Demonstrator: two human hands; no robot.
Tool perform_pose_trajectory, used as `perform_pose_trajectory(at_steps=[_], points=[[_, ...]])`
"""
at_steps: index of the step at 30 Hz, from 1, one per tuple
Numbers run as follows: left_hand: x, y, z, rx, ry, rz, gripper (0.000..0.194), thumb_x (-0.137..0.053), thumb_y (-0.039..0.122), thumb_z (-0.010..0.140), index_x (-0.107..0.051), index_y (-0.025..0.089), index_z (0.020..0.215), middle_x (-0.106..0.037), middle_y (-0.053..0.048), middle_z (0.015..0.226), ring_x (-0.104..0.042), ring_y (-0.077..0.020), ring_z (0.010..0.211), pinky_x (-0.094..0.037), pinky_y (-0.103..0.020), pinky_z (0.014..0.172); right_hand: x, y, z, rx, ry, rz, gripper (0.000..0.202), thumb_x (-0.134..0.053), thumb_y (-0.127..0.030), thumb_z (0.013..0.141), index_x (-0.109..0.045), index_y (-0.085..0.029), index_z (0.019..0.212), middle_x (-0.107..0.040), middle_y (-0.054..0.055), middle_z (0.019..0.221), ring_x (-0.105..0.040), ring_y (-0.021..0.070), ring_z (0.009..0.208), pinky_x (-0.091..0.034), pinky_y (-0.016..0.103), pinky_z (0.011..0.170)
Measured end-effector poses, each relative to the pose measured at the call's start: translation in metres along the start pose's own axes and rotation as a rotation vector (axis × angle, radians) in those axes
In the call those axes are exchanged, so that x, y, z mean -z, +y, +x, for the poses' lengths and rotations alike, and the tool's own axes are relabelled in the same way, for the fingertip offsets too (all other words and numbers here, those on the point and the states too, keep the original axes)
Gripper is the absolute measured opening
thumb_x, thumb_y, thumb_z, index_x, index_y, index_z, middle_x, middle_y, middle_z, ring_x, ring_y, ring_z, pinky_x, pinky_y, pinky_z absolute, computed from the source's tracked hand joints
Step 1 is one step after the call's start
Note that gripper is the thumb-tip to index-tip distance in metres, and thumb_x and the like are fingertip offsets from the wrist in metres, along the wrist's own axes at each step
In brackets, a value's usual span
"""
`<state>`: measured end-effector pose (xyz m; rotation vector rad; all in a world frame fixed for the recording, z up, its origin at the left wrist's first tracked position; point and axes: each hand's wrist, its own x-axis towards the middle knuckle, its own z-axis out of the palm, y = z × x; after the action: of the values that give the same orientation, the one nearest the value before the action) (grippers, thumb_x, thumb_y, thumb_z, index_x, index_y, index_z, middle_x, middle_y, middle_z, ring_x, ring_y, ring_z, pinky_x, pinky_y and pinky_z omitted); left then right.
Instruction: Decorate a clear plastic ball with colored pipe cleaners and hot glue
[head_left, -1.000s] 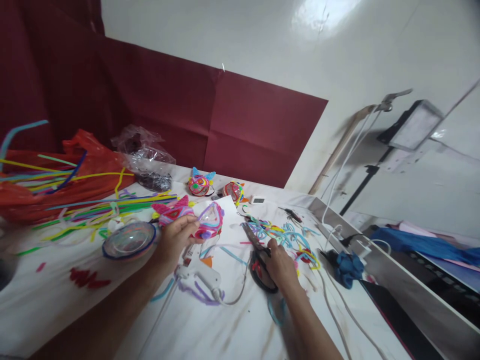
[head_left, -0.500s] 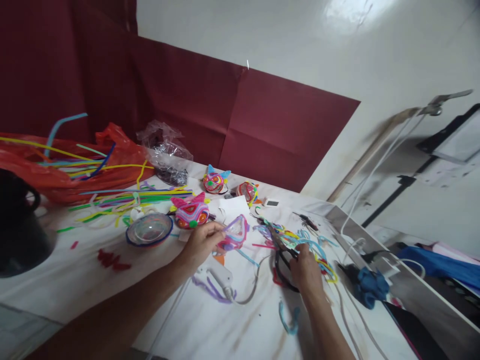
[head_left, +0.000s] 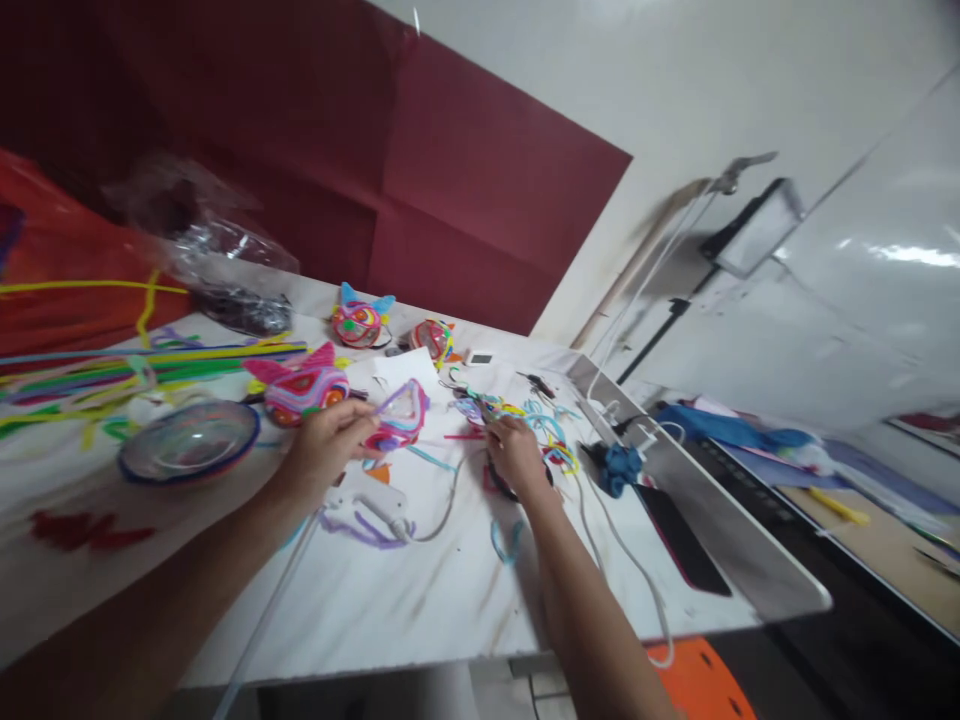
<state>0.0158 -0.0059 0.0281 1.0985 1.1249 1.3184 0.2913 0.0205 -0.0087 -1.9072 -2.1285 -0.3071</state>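
My left hand (head_left: 330, 440) pinches the edge of a small clear plastic bowl-like piece (head_left: 397, 432) trimmed with purple and pink pipe cleaners, held above the table. To its right, my right hand (head_left: 517, 455) is closed over the middle of a pair of scissors (head_left: 551, 478); the black handle loops show below the hand and the blades point away. Its fingertips are partly hidden. Just behind my left hand sits a pink-eared pipe-cleaner animal head (head_left: 304, 388). Under the held piece lie a white glue gun (head_left: 381, 494) and a purple pipe-cleaner strip (head_left: 360, 530).
Two more decorated heads, one blue-eared (head_left: 358, 322) and one red-rimmed (head_left: 431, 340), stand at the back. At left are a clear bowl (head_left: 187, 445), pipe cleaners (head_left: 217, 367) and a red bag (head_left: 75, 250). Cables, a phone (head_left: 682, 540) and a raised edge (head_left: 720, 530) lie right.
The view has swung to the right. My right hand has shifted from the scissors' handles up over their middle. My left hand still holds the trimmed plastic piece.
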Motion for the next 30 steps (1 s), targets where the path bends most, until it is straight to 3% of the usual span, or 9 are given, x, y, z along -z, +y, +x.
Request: perform_pose_trajectory(at_steps=[4, 8, 11, 14, 17, 20, 22, 25, 30], points=[[-0.002, 0.002, -0.001, -0.005, 0.008, 0.018, 0.026, -0.073, 0.037, 0.061, -0.062, 0.018, 0.075, -0.063, 0.002, 0.066, -0.068, -0.0184, 0.057, -0.051, -0.022, 0.045, -0.007, -0.011, 0.009, 0.146, -0.005, 0.035, 0.025, -0.059, -0.003, 0.087, -0.073, -0.022, 0.092, -0.072, 0.009, 0.109, -0.06, 0.0241, 0.108, -0.044, 0.037, 0.092], [-0.002, 0.004, -0.004, 0.031, 0.022, 0.034, 0.028, -0.073, 0.037, 0.061, -0.062, 0.018, 0.078, -0.063, 0.001, 0.066, -0.069, -0.0202, 0.057, -0.039, -0.017, 0.035, -0.021, -0.018, 0.019, 0.242, 0.011, 0.12, 0.023, -0.062, -0.004, 0.085, -0.068, -0.023, 0.075, -0.073, 0.007, 0.093, -0.061, 0.0253, 0.104, -0.042, 0.043, 0.099], [0.0, 0.003, -0.003, 0.004, -0.001, 0.015, 0.027, -0.073, 0.037, 0.062, -0.063, 0.018, 0.077, -0.062, 0.002, 0.065, -0.068, -0.019, 0.057, -0.045, -0.019, 0.038, -0.03, -0.02, 0.029, 0.249, 0.045, 0.208, 0.025, -0.063, -0.002, 0.081, -0.063, -0.023, 0.068, -0.071, 0.006, 0.083, -0.063, 0.0253, 0.096, -0.044, 0.044, 0.098], [0.002, 0.001, -0.002, 0.005, -0.011, 0.023, 0.026, -0.074, 0.038, 0.062, -0.063, 0.019, 0.076, -0.063, 0.002, 0.065, -0.068, -0.0189, 0.058, -0.046, -0.02, 0.039, -0.03, -0.022, 0.038, 0.198, 0.107, 0.323, 0.02, -0.058, -0.004, 0.082, -0.062, -0.022, 0.075, -0.069, 0.005, 0.081, -0.065, 0.0233, 0.086, -0.051, 0.04, 0.086], [0.001, 0.001, -0.002, 0.033, 0.003, 0.043, 0.025, -0.072, 0.039, 0.063, -0.063, 0.019, 0.075, -0.066, 0.001, 0.068, -0.069, -0.0194, 0.057, -0.042, -0.018, 0.036, -0.015, -0.027, 0.038, 0.161, 0.144, 0.47, 0.017, -0.045, -0.014, 0.095, -0.059, -0.021, 0.091, -0.065, 0.002, 0.075, -0.064, 0.0177, 0.067, -0.052, 0.03, 0.065], [-0.001, 0.003, -0.005, 0.035, 0.006, 0.084, 0.025, -0.068, 0.041, 0.063, -0.063, 0.019, 0.073, -0.066, 0.0, 0.065, -0.069, -0.0199, 0.057, -0.038, -0.017, 0.033, 0.015, -0.041, 0.027, 0.201, 0.152, 0.619, 0.021, -0.036, -0.024, 0.102, -0.056, -0.023, 0.096, -0.061, -0.001, 0.072, -0.061, 0.0145, 0.06, -0.05, 0.026, 0.057], [-0.002, 0.005, -0.007, 0.019, -0.012, 0.115, 0.024, -0.067, 0.041, 0.063, -0.064, 0.019, 0.073, -0.066, 0.0, 0.064, -0.07, -0.0203, 0.059, -0.038, -0.017, 0.034, 0.037, -0.055, 0.018, 0.265, 0.151, 0.683, 0.015, -0.045, -0.03, 0.1, -0.057, -0.025, 0.093, -0.06, -0.001, 0.073, -0.061, 0.0152, 0.063, -0.05, 0.026, 0.058], [-0.003, 0.006, -0.009, -0.018, -0.036, 0.15, 0.023, -0.066, 0.04, 0.065, -0.064, 0.019, 0.074, -0.067, 0.0, 0.065, -0.07, -0.0206, 0.061, -0.04, -0.017, 0.035, 0.064, -0.074, 0.006, 0.475, 0.178, 0.666, 0.013, -0.051, -0.024, 0.098, -0.062, -0.027, 0.091, -0.063, 0.002, 0.083, -0.064, 0.0178, 0.074, -0.052, 0.029, 0.067], [-0.002, 0.003, -0.007, -0.095, -0.06, 0.199, 0.019, -0.067, 0.036, 0.068, -0.066, 0.019, 0.074, -0.067, 0.0, 0.064, -0.07, -0.0218, 0.063, -0.05, -0.022, 0.044, 0.079, -0.087, 0.004, 0.576, 0.173, 0.455, 0.02, -0.048, -0.016, 0.098, -0.063, -0.028, 0.094, -0.063, 0.005, 0.088, -0.065, 0.0202, 0.081, -0.053, 0.031, 0.071]])
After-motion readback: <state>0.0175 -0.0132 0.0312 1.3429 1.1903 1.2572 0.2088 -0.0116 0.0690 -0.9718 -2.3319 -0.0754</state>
